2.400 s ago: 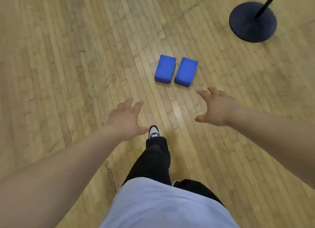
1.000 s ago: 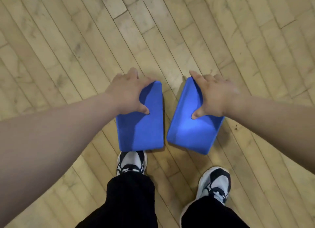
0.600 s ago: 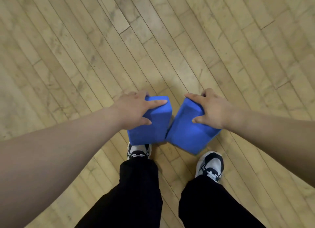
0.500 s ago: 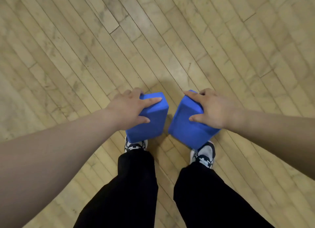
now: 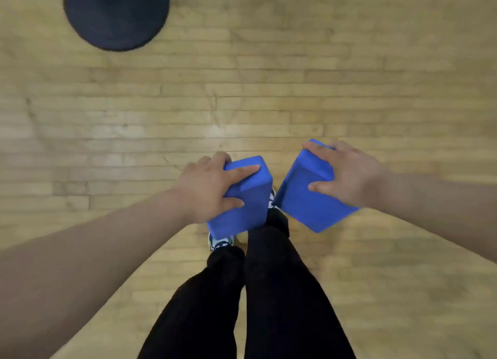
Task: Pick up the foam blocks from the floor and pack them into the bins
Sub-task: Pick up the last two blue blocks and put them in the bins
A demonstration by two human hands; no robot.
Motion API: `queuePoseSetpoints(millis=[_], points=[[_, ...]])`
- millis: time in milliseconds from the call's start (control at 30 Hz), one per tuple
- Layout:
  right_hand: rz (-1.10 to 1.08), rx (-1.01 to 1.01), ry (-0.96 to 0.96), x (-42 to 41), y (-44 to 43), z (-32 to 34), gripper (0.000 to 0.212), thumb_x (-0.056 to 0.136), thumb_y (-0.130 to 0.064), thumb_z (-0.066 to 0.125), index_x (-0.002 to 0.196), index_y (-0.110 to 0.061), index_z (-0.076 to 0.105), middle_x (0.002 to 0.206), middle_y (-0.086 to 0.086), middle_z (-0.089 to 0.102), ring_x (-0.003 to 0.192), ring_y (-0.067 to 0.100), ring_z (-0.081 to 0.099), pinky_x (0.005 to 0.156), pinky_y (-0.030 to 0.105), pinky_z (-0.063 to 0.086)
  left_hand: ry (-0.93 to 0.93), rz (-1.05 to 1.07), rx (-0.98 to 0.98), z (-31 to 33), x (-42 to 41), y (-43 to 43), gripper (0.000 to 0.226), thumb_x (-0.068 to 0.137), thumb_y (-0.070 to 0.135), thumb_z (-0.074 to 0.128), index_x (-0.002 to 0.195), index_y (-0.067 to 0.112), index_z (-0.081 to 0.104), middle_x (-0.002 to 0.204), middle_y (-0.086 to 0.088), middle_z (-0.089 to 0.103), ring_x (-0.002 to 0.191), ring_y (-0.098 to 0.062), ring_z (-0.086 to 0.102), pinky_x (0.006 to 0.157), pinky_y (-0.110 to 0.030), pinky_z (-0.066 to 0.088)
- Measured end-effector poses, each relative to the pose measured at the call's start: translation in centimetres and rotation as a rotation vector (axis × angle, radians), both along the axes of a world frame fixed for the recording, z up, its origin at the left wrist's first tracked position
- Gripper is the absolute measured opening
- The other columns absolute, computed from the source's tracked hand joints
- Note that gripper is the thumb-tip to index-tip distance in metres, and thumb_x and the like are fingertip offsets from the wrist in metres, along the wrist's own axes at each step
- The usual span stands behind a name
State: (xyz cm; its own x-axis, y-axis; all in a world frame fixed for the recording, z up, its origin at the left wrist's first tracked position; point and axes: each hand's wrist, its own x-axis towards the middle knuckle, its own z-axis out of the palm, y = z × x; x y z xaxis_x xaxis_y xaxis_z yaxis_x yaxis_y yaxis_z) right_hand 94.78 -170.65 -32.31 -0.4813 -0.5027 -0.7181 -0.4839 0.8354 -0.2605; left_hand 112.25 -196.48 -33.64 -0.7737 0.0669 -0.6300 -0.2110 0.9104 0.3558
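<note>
While left hand [image 5: 207, 190] grips left block [image 5: 250, 206], right hand [image 5: 348, 176] grips right block [image 5: 305, 209].

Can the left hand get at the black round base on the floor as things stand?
Probably not to grasp it. The left hand grips a blue foam block, so it is full. The floor between it and the black base looks bare, but the base lies well off.
</note>
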Motion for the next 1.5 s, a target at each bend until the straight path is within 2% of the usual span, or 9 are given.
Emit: queuePoseSetpoints(millis=[267, 400, 567, 633, 800, 967, 1133, 1267, 1500], points=[[-0.613, -0.073, 0.161, 6.1, 24.8, 21.2, 0.084, 0.088, -0.053, 0.066, 0.154, -0.059, 0.014, 0.144, -0.007, 0.037, 0.125, 0.015, 0.046, 0.095, 0.033, 0.045, 0.158, -0.624, 0.04, 19.0, -15.0, 19.6, 0.072, 0.093, 0.063, 0.057, 0.153, 0.062, 0.017, 0.15, 0.005, 0.024, 0.126, -0.022, 0.039, 0.106, -0.036, 0.036], [-0.922, -0.086, 0.232, 10.2, 36.3, 29.6, 0.085, 0.086, -0.057, 0.067, 0.15, -0.065, 0.013, 0.131, -0.011, 0.043, 0.119, 0.013, 0.045, 0.093, 0.034, 0.043, 0.249, -0.931, 0.051, 27.0, -19.9, 33.0, 0.07, 0.094, 0.064, 0.056, 0.152, 0.065, 0.016, 0.15, 0.009, 0.021, 0.127, -0.02, 0.038, 0.108, -0.035, 0.035], [-1.085, -0.026, 0.449, 11.9, 48.8, 39.2, 0.086, 0.083, -0.061, 0.066, 0.151, -0.063, 0.014, 0.123, -0.012, 0.043, 0.116, 0.016, 0.049, 0.096, 0.04, 0.046, 0.476, -1.207, 0.085, 36.7, -24.9, 49.1, 0.071, 0.095, 0.063, 0.054, 0.153, 0.063, 0.013, 0.15, 0.008, 0.023, 0.127, -0.019, 0.04, 0.1, -0.03, 0.035], [-1.124, -0.007, 0.556, 12.1, 52.7, 42.7, 0.088, 0.082, -0.061, 0.068, 0.154, -0.058, 0.016, 0.124, -0.008, 0.046, 0.118, 0.02, 0.051, 0.101, 0.041, 0.045, 0.558, -1.258, 0.136, 40.4, -26.5, 54.5, 0.071, 0.096, 0.061, 0.056, 0.153, 0.063, 0.015, 0.148, 0.008, 0.026, 0.126, -0.018, 0.042, 0.094, -0.028, 0.034], [-1.209, 0.074, 0.776, 12.7, 60.2, 50.3, 0.09, 0.082, -0.059, 0.07, 0.155, -0.055, 0.017, 0.151, -0.011, 0.044, 0.136, 0.018, 0.044, 0.102, 0.034, 0.04, 0.693, -1.344, 0.242, 48.8, -30.8, 64.8, 0.071, 0.094, 0.06, 0.059, 0.152, 0.063, 0.018, 0.143, 0.011, 0.027, 0.123, -0.017, 0.043, 0.102, -0.034, 0.04], [-1.338, 0.142, 0.862, 10.7, 66.2, 55.8, 0.088, 0.083, -0.057, 0.07, 0.153, -0.059, 0.017, 0.125, -0.011, 0.045, 0.116, 0.014, 0.049, 0.09, 0.032, 0.042, 0.781, -1.489, 0.347, 55.5, -37.0, 75.4, 0.069, 0.095, 0.059, 0.06, 0.151, 0.064, 0.02, 0.136, 0.017, 0.029, 0.115, -0.01, 0.042, 0.097, -0.029, 0.038], [-1.421, 0.278, 0.964, 5.5, 72.4, 59.3, 0.09, 0.081, -0.06, 0.071, 0.154, -0.056, 0.019, 0.126, -0.005, 0.047, 0.121, 0.021, 0.052, 0.101, 0.04, 0.046, 0.872, -1.616, 0.465, 60.2, -44.7, 86.8, 0.068, 0.094, 0.059, 0.062, 0.149, 0.065, 0.023, 0.135, 0.017, 0.029, 0.114, -0.01, 0.043, 0.092, -0.026, 0.035], [-1.504, 0.381, 1.003, 0.9, 76.6, 62.9, 0.089, 0.085, -0.056, 0.071, 0.157, -0.051, 0.019, 0.122, -0.003, 0.046, 0.118, 0.022, 0.053, 0.092, 0.031, 0.042, 0.935, -1.731, 0.506, 63.8, -50.5, 95.8, 0.068, 0.093, 0.063, 0.061, 0.149, 0.067, 0.022, 0.136, 0.017, 0.03, 0.115, -0.014, 0.046, 0.099, -0.033, 0.042], [-1.688, 0.392, 1.056, -3.4, 84.9, 66.4, 0.087, 0.085, -0.054, 0.073, 0.156, -0.05, 0.023, 0.12, -0.008, 0.045, 0.122, 0.02, 0.053, 0.096, 0.028, 0.04, 0.946, -1.872, 0.562, 68.6, -55.7, 110.4, 0.068, 0.094, 0.062, 0.06, 0.151, 0.065, 0.022, 0.138, 0.014, 0.032, 0.118, -0.015, 0.045, 0.102, -0.034, 0.041]])
